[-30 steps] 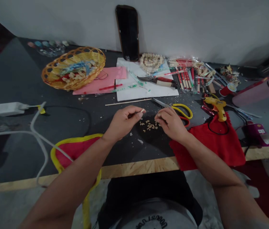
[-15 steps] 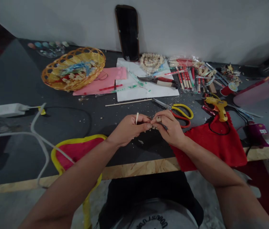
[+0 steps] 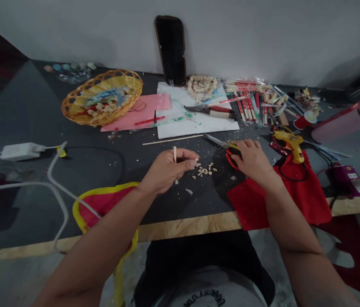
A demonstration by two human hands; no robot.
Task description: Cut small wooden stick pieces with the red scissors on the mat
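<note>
My left hand (image 3: pixel 170 167) is closed around a short pale wooden stick (image 3: pixel 175 154), which stands upright between the fingers. Its thumb and forefinger meet in a pinch at the tip, perhaps on a tiny wooden piece. Beside them on the dark table lie several small cut wooden bits (image 3: pixel 204 171). Over to the right, my right hand (image 3: pixel 252 160) is on the handles of the scissors (image 3: pixel 220 141), fingers curled over the yellow and red loops and hiding most of them. The scissors' blades lie on the table, pointing left. A long thin stick (image 3: pixel 173 140) rests just beyond my hands.
Behind are a wicker basket (image 3: pixel 71 119), a phone (image 3: pixel 171 51) leaning on the wall, pliers (image 3: pixel 220 111) on white paper and wrapped chopsticks (image 3: pixel 246 106). To the right are a yellow glue gun (image 3: pixel 290 143), red cloth (image 3: pixel 252 204) and pink bottle (image 3: pixel 342 123). White cables (image 3: pixel 56 187) cross the left side.
My right hand has left the left hand's fingertips and moved right onto the scissors' handles. The cut wooden bits now show. My left hand keeps the short stick, shifted slightly left.
</note>
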